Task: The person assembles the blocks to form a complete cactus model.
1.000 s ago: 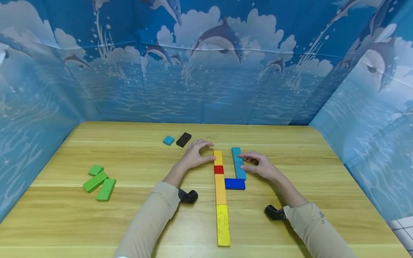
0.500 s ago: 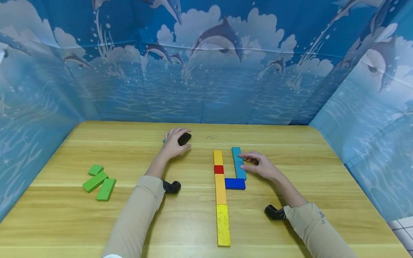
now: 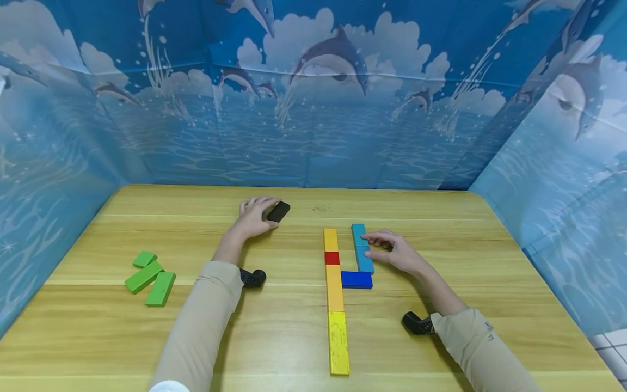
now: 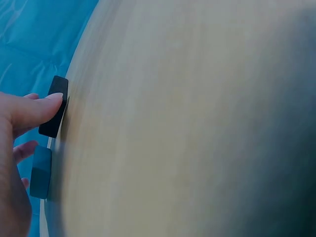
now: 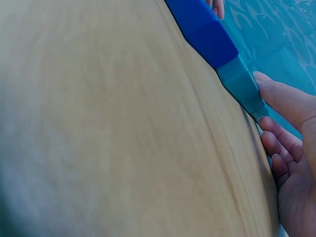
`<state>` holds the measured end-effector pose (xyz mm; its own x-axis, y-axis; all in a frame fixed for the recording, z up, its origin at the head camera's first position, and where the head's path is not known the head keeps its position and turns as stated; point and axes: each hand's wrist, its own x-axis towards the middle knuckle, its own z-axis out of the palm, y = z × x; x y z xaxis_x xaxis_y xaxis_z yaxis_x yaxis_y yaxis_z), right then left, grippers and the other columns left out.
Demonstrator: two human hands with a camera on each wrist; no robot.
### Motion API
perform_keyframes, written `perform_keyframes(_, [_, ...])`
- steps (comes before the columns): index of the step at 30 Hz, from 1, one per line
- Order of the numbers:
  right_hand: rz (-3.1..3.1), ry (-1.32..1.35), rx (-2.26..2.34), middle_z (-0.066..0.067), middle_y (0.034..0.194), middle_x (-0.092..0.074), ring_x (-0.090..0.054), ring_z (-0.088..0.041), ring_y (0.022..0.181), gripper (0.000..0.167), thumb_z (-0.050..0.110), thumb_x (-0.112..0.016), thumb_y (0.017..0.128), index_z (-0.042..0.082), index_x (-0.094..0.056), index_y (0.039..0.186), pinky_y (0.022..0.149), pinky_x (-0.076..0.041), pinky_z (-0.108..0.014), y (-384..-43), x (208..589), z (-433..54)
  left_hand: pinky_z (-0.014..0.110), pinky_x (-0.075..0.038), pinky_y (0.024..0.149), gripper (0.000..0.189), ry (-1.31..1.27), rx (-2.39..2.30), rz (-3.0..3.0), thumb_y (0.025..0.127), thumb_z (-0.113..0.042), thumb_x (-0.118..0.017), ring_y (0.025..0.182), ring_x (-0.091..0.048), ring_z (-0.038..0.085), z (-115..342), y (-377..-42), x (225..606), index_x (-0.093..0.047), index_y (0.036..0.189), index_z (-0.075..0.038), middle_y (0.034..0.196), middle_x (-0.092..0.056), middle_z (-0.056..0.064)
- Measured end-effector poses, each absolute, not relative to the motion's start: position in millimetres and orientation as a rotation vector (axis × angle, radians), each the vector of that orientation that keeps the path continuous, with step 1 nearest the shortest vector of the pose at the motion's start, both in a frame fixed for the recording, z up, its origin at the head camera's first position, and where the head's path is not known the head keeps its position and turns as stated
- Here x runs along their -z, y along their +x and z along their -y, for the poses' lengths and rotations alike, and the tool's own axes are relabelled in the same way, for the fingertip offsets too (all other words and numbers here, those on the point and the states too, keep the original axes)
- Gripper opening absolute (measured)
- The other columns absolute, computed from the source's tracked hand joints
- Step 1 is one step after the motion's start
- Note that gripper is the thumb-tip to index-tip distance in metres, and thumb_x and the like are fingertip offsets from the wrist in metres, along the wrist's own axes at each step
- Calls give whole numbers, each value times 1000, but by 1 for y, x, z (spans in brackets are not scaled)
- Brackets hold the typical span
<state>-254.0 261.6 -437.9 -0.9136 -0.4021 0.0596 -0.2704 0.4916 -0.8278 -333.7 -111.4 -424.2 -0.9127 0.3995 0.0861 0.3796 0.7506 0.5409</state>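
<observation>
Head: my half-spread left hand (image 3: pixel 253 219) brackets the black block (image 3: pixel 279 212), 10 o'clock from the red block (image 3: pixel 331 258); my loosely bent right hand (image 3: pixel 399 253) touches light-blue blocks (image 3: pixel 361 246). Left wrist: thumb (image 4: pixel 37 111) overlaps black block, 9 o'clock, grip indeterminable. Right wrist: fingertips (image 5: pixel 269 125), 3 o'clock

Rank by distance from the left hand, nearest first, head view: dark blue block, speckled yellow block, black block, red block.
1. Black block: right at the left hand, thumb side.
2. Red block: to the hand's right, within the column.
3. Dark blue block: farther right, past the column.
4. Speckled yellow block: column's end nearest the wearer.
</observation>
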Motion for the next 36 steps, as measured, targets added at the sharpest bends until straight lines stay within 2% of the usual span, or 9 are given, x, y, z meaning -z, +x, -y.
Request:
perform_keyframes(11, [-2594,-590,1393,-10,107,-53,-45,-25,93,42,20,-67,84,8,-57,123,76,-40,-26,-253,437,-261,50,-10,99,56,681,-842,-2925,83,-23,-67,121,-32,31,112,-333,427,-47,135,-16,133,-46,8])
perform_keyframes(21, [-2591,-597,1397,-10,107,-53,-44,-25,93,42,19,-67,84,7,-58,122,75,-40,-26,-253,437,-261,48,-10,99,57,699,-919,-2948,74,-32,-76,121,-36,28,107,-333,433,-56,126,-16,123,-56,6])
perform_keyframes(26, [-2585,-601,1406,-10,106,-53,-44,-25,93,42,19,-67,84,7,-58,122,75,-40,-26,-254,438,-261,49,-9,101,63,693,-934,-2928,74,-30,-76,125,-32,31,105,-334,433,-51,130,-15,121,-56,6])
perform_keyframes(29, [-2592,-593,1404,-10,106,-53,-45,-25,92,42,19,-67,83,7,-58,122,75,-40,-26,-254,438,-261,51,-8,103,67,685,-904,-2914,75,-30,-75,128,-28,32,105,-334,433,-46,134,-14,125,-51,8])
perform_keyframes(36, [-2609,-596,1394,-10,105,-53,-45,-23,92,41,19,-67,84,6,-58,122,74,-40,-26,-254,439,-261,51,-9,102,70,661,-785,-2888,80,-32,-70,122,-30,31,103,-335,429,-38,140,-16,131,-43,9])
